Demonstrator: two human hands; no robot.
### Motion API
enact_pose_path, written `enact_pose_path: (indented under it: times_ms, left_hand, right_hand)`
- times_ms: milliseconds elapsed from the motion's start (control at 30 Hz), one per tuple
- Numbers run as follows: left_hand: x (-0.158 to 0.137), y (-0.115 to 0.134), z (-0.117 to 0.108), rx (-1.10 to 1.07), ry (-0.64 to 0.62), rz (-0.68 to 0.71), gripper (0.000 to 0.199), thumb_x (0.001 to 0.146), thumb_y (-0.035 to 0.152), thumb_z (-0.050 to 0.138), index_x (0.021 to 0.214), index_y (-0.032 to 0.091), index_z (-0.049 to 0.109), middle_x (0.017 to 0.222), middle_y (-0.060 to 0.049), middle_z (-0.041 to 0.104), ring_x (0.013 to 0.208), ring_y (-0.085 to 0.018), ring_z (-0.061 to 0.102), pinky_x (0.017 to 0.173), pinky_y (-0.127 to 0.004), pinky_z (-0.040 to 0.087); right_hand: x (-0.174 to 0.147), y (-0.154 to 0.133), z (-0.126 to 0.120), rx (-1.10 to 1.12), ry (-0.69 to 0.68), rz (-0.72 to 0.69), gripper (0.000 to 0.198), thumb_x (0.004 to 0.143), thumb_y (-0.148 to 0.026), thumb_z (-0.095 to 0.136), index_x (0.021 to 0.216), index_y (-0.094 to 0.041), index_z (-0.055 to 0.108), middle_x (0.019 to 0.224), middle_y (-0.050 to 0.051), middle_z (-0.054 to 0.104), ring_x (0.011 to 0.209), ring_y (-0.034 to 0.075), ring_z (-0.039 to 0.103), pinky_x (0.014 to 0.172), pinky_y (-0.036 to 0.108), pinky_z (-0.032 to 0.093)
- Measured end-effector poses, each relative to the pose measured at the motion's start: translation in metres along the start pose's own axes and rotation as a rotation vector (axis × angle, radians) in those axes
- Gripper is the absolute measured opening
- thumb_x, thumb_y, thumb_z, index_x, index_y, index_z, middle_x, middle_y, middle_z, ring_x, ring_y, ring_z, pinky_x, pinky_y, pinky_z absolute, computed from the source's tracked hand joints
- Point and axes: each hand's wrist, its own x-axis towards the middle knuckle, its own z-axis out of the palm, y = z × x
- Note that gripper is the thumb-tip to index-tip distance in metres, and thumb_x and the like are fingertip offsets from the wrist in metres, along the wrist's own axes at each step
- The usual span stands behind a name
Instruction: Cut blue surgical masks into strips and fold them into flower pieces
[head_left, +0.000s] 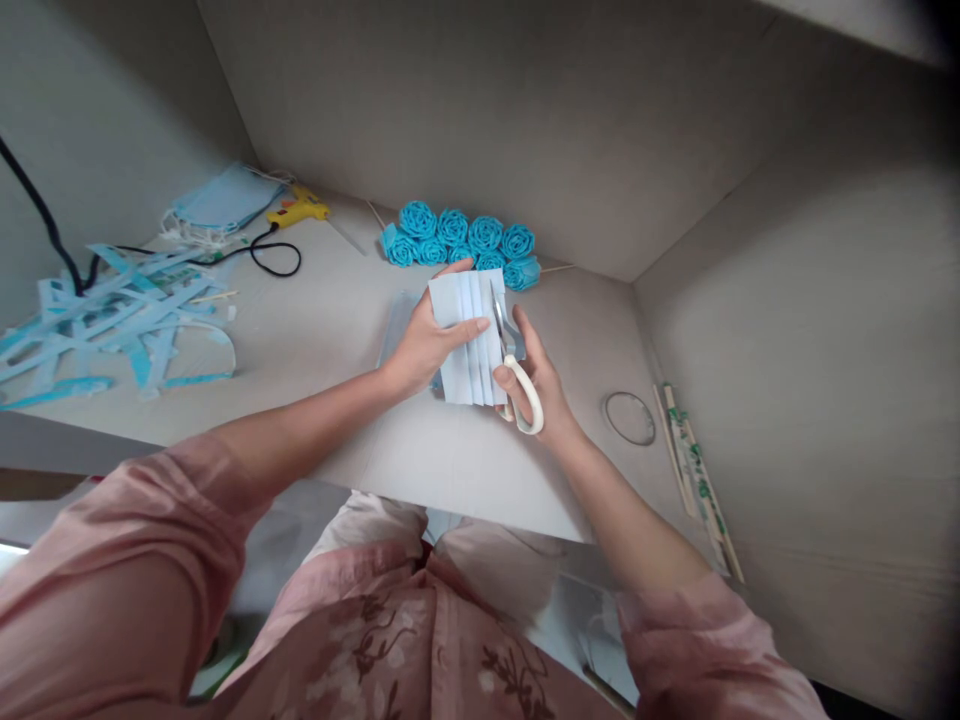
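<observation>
My left hand [424, 345] grips a pleated pale-blue face mask [469, 345], thumb across its front and fingers behind it. No ear loops show on the mask. In my right hand [544, 385] is a pair of scissors [526, 400] with white handles, the blades pointing up along the mask's right edge. Whether the blades are open or closed on the edge is hard to make out. Beneath my left hand lies another bluish, see-through flat piece [395, 325] on the table, partly hidden. Just beyond the mask sit several blue crafted roses [452, 228] in two rows.
At the left lies a heap of blue and white cut strips [142, 320]. Behind it are stacked face masks [225, 198] and a yellow glue gun [300, 206] with a black cord [277, 262]. A wire ring [630, 418] and sticks with green wrapping [697, 470] lie right, beside the wall.
</observation>
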Motion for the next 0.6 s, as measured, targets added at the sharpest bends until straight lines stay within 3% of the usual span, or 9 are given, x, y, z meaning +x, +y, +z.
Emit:
enact_pose_path:
  times_ms: [133,333,600]
  left_hand:
    - [0.0019,0.0028,-0.001,-0.07,0.036,-0.059,0.071,0.075,0.047,0.073,0.136,0.024,0.046,0.119,-0.009,0.064,0.109,-0.026,0.062,0.097,-0.043,0.051]
    - [0.0067,0.0025,-0.007,-0.061,0.02,-0.046,0.078,0.072,0.041,0.077,0.139,0.027,0.041,0.107,-0.005,0.067,0.101,-0.023,0.065,0.093,-0.04,0.052]
    - [0.006,0.0011,-0.0062,-0.04,0.034,-0.03,0.073,0.074,0.04,0.074,0.139,0.028,0.042,0.105,-0.004,0.066,0.101,-0.024,0.065,0.093,-0.042,0.052]
  right_hand:
    - [-0.0012,-0.0024,0.0004,-0.022,-0.001,-0.003,0.113,0.074,-0.077,0.058,0.158,-0.025,0.002,0.059,-0.002,0.055,0.044,0.016,0.05,0.039,0.029,0.042]
    - [-0.0013,-0.0021,0.0016,-0.02,-0.018,0.004,0.116,0.073,-0.077,0.059,0.157,-0.023,0.002,0.06,-0.001,0.057,0.042,0.016,0.049,0.04,0.03,0.043]
    - [-0.0007,-0.0026,-0.0002,-0.053,-0.035,-0.013,0.109,0.076,-0.077,0.055,0.157,-0.024,0.004,0.069,0.002,0.059,0.048,0.017,0.053,0.046,0.034,0.047]
